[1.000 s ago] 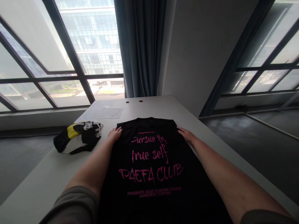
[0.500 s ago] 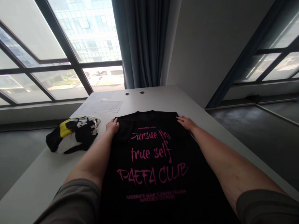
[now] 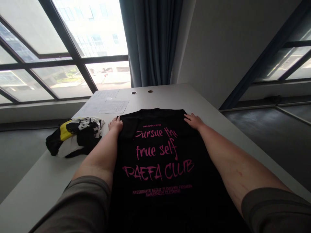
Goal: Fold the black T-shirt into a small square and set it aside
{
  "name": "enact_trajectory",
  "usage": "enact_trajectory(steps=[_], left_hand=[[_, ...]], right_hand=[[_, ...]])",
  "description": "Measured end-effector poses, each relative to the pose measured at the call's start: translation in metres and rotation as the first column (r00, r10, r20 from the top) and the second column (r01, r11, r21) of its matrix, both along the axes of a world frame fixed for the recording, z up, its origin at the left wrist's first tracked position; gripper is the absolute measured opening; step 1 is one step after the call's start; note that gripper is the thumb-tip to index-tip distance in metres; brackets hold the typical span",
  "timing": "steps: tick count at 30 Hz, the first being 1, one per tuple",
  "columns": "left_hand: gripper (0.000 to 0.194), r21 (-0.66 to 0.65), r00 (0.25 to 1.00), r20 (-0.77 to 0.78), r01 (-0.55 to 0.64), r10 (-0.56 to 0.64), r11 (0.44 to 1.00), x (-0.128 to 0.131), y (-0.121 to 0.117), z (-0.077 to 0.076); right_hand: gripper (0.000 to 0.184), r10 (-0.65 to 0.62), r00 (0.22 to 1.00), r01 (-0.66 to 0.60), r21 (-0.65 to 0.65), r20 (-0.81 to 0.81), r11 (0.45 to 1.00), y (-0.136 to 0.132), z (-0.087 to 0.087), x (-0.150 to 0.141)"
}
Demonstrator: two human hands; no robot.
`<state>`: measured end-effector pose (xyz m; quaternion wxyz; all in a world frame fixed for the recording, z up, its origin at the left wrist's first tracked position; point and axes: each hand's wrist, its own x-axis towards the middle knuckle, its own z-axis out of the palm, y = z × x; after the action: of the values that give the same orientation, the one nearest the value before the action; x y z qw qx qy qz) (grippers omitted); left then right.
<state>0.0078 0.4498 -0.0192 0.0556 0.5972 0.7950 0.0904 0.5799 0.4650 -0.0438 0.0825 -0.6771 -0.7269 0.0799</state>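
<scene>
Main item: black shirt (image 3: 157, 207), spread lengthwise on white table (image 3: 36, 187), running from centre of frame to bottom edge; neck end farthest off, lower end cut by frame.

Marking: pink print (image 3: 160, 172), several lines down middle of shirt; upper large line clipped at both ends, apparently by cloth turned inward.

Left hand (image 3: 115, 124): left of centre, at far left corner of shirt; fingers bent at the edge, touching cloth, not clenched. Thumb side hidden; pinching or merely pressing, cannot tell.

Right hand (image 3: 193, 121): right of centre, at far right corner; fingers stretched inward, tips at the edge. No firm grasp visible; pinching or resting, cannot tell.

Step in hand, as judged: straightening and smoothing of far corners, sides seemingly folded in already.

Next move, as judged: calls for a sure pinch on both corners, then a level lift with even tension towards bottom of frame, without skewing the sides.

Also present: crumpled black, white and yellow cloth (image 3: 75, 139), left of frame, near left edge of table, apart from shirt; paper sheets (image 3: 114, 106), flat on table, left of upper centre; blue curtain (image 3: 152, 45), top centre; window (image 3: 104, 32), upper left.
</scene>
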Motion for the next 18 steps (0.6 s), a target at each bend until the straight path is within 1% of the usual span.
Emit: enact_trajectory(steps=[4, 7, 9, 11, 13, 15, 18], left_hand=[[0.065, -0.034, 1.0, 0.003, 0.024, -0.024, 0.999, -0.008, 0.005, 0.003], [0.069, -0.065, 0.997, 0.005, 0.071, -0.071, 0.995, -0.013, 0.005, 0.004], [0.07, -0.074, 0.996, 0.003, 0.093, -0.093, 0.993, -0.015, 0.004, 0.005], [0.07, -0.068, 0.994, -0.002, 0.104, -0.105, 0.992, -0.017, 0.004, 0.005], [0.07, -0.059, 0.992, 0.007, 0.123, -0.123, 0.991, -0.019, 0.004, 0.007], [0.068, -0.044, 0.988, 0.048, 0.148, -0.146, 0.988, -0.023, 0.003, 0.009], [0.063, 0.003, 0.976, 0.105, 0.19, -0.189, 0.982, -0.029, -0.007, 0.014]], right_hand=[[0.07, 0.022, 1.0, -0.023, 0.064, 0.019, 0.998, -0.004, 0.0, -0.002], [0.067, 0.046, 0.998, -0.041, 0.132, -0.034, 0.99, -0.024, -0.003, -0.001], [0.065, 0.07, 0.995, -0.058, 0.171, -0.069, 0.984, -0.047, -0.006, 0.001], [0.063, 0.101, 0.993, -0.087, 0.188, -0.067, 0.978, -0.077, -0.007, 0.004], [0.062, 0.116, 0.993, -0.107, 0.192, -0.032, 0.976, -0.11, -0.006, 0.007], [0.062, 0.11, 0.994, -0.111, 0.192, 0.02, 0.975, -0.143, -0.004, 0.01], [0.062, 0.095, 0.991, -0.111, 0.175, 0.097, 0.978, -0.187, -0.003, 0.013]])
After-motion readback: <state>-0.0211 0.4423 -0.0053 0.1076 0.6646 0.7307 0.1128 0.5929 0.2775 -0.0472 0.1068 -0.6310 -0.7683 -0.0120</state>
